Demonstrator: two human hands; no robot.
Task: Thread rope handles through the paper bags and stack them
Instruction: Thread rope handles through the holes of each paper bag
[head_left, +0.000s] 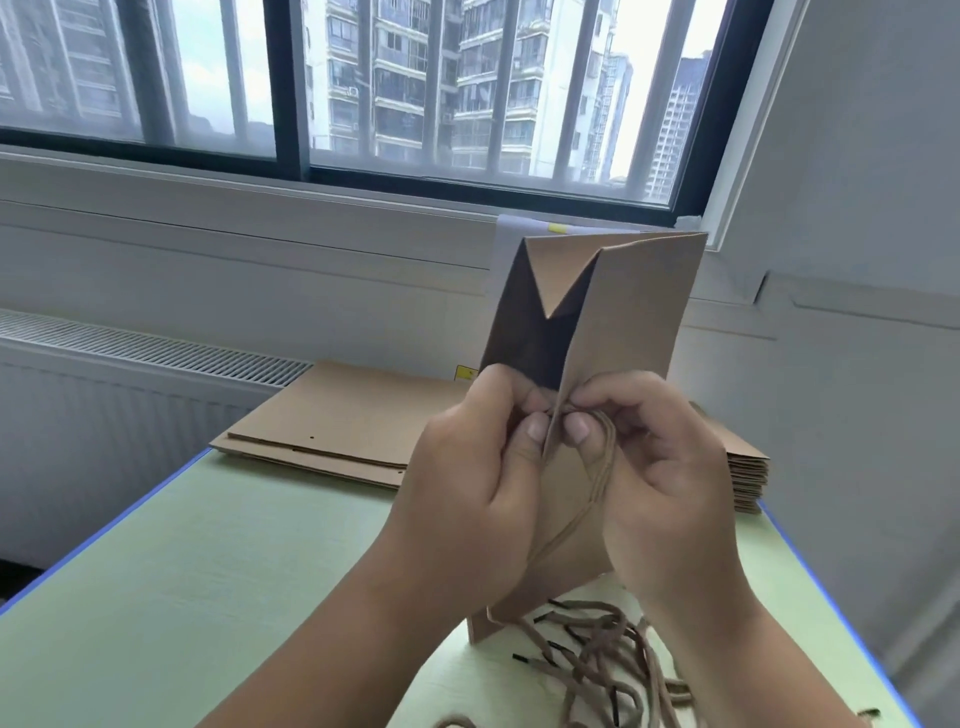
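Note:
A brown paper bag is held up in front of me, its mouth partly spread and one side fold showing dark inside. My left hand pinches the bag's near edge from the left. My right hand pinches the same edge from the right, together with a brown rope handle that loops down between my wrists. The rope's end at the edge is hidden by my fingertips. A heap of loose rope handles with black tips lies on the table under my forearms.
Flat paper bags lie stacked at the far left of the green table. A taller stack of flat bags sits behind my right hand. A radiator and a window stand beyond the table.

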